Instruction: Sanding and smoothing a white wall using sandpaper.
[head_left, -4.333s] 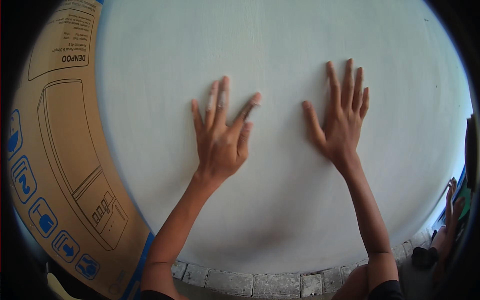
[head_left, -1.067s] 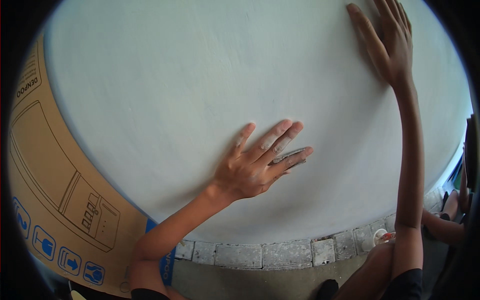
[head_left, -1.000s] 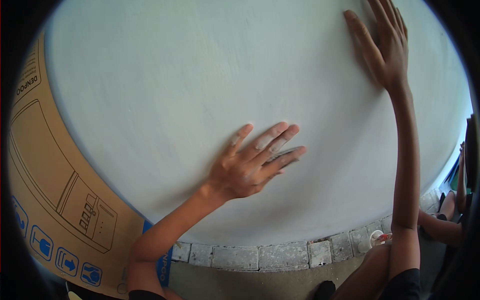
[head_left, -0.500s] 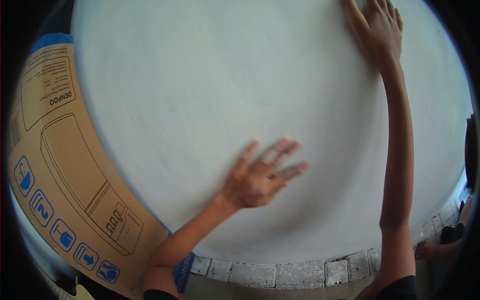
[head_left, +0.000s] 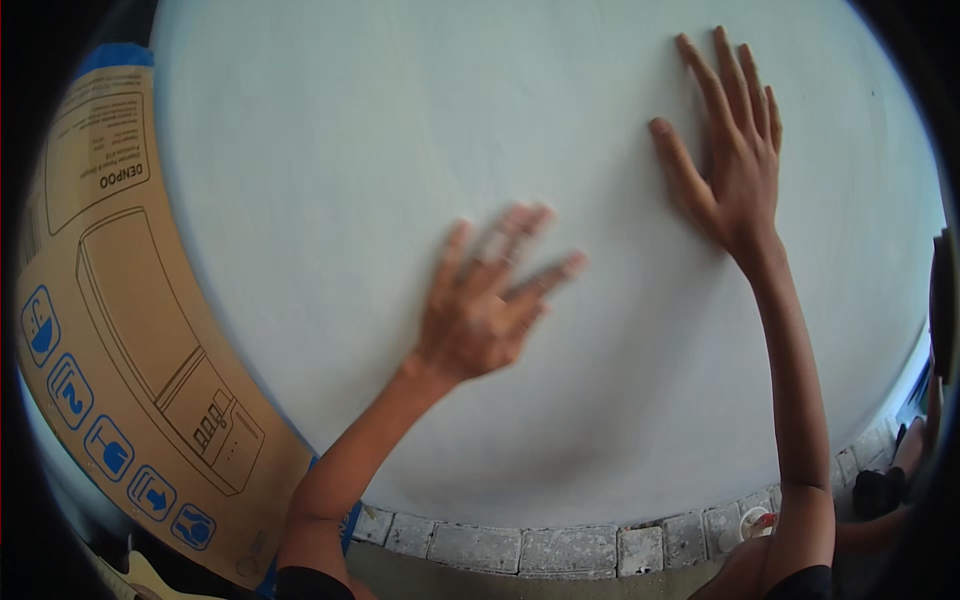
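A large pale white surface (head_left: pixel 330 200) fills most of the view. My right hand (head_left: pixel 735 170) lies on it at the upper right, palm down, fingers long and spread, holding nothing. Lower and left of it is my left hand (head_left: pixel 480 310), close over the same surface, with its fingers apart and blurred by motion. Pale patches show on its middle fingers; their nature is unclear. I see no object in its grasp, and whether the left palm touches the surface cannot be told.
A brown cardboard carton (head_left: pixel 140 310) with blue edges and printed drawings stands along the left. Grey paving blocks (head_left: pixel 570 550) line the front. By my right forearm sits a small white round thing (head_left: pixel 752 524) with a red part. Someone's bare limb (head_left: pixel 870 535) shows at lower right.
Relative to the view, my right hand is lower and slightly left, its fingertips now visible. My left hand has gone up and left. The white round thing has come into sight.
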